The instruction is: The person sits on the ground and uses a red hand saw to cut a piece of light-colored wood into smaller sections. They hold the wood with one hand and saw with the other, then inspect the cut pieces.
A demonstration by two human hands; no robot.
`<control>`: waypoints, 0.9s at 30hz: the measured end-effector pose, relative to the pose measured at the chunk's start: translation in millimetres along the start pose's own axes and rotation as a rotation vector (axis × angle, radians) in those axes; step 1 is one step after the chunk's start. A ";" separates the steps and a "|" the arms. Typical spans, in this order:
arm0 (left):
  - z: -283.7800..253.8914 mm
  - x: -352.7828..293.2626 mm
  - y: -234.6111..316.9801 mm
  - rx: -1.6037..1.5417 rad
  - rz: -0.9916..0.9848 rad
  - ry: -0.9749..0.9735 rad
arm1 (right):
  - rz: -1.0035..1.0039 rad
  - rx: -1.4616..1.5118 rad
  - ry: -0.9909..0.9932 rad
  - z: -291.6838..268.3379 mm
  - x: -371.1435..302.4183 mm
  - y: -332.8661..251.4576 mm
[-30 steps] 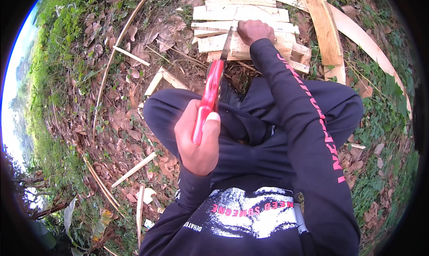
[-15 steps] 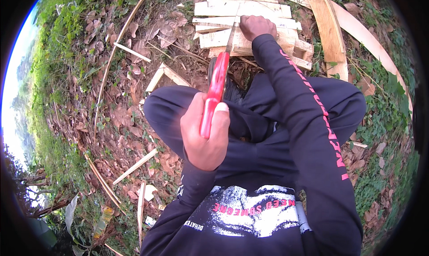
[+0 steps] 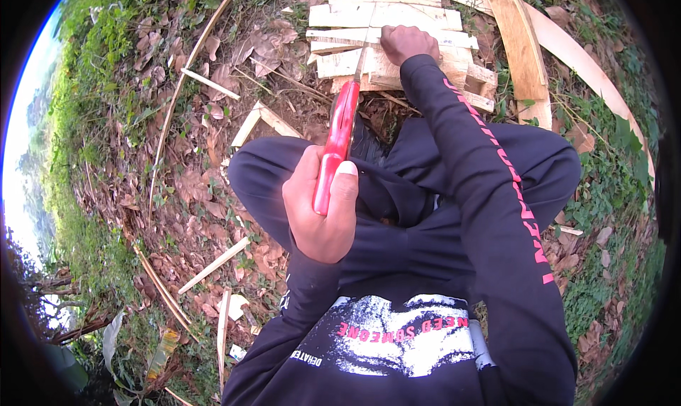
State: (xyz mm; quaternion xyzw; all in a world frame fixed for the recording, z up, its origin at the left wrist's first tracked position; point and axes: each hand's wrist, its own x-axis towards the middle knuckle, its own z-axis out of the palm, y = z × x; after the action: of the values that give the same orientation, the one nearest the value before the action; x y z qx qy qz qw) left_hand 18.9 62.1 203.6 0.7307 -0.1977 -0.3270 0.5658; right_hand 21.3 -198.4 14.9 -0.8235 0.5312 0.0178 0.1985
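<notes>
My left hand (image 3: pixel 320 225) is closed round the red handle of a hand saw (image 3: pixel 339 136) in front of my lap. From the handle the narrow blade runs up and away, lying across the pale wooden slats (image 3: pixel 344 62) of a low stack just beyond my crossed legs. Held down at the top of that stack is a wooden strip (image 3: pixel 339 36), reaching out to the left of my right hand (image 3: pixel 409 44). That hand is closed, knuckles up, to the right of the blade. Its fingertips are hidden beneath it.
Long planks (image 3: pixel 521 48) lie at the far right, beside a curved pale strip (image 3: pixel 589 69). Offcuts (image 3: pixel 266 121) and thin sticks (image 3: pixel 214 264) are scattered on the leaf-covered ground to my left. Green plants (image 3: pixel 89 122) grow along the left side.
The saw and my left hand have shifted slightly left and up, with the blade changing its tilt a little. My right hand stays in place on the wood.
</notes>
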 end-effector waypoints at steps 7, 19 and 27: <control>-2.1 -2.1 -1.3 0.030 -0.015 -0.019 | 0.007 -0.004 0.014 0.9 1.2 -0.4; -2.7 -5.8 9.3 0.087 0.012 -0.012 | -0.008 0.001 -0.018 -2.8 0.5 -0.9; 8.6 12.4 7.0 0.091 -0.002 -0.009 | -0.039 -0.008 0.021 0.8 2.0 -1.9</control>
State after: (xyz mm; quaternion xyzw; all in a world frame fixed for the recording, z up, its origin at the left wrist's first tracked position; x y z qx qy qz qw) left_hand 22.2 45.9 205.9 0.7544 -0.2139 -0.3215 0.5308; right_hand 24.0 -199.2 14.2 -0.8346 0.5171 0.0073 0.1897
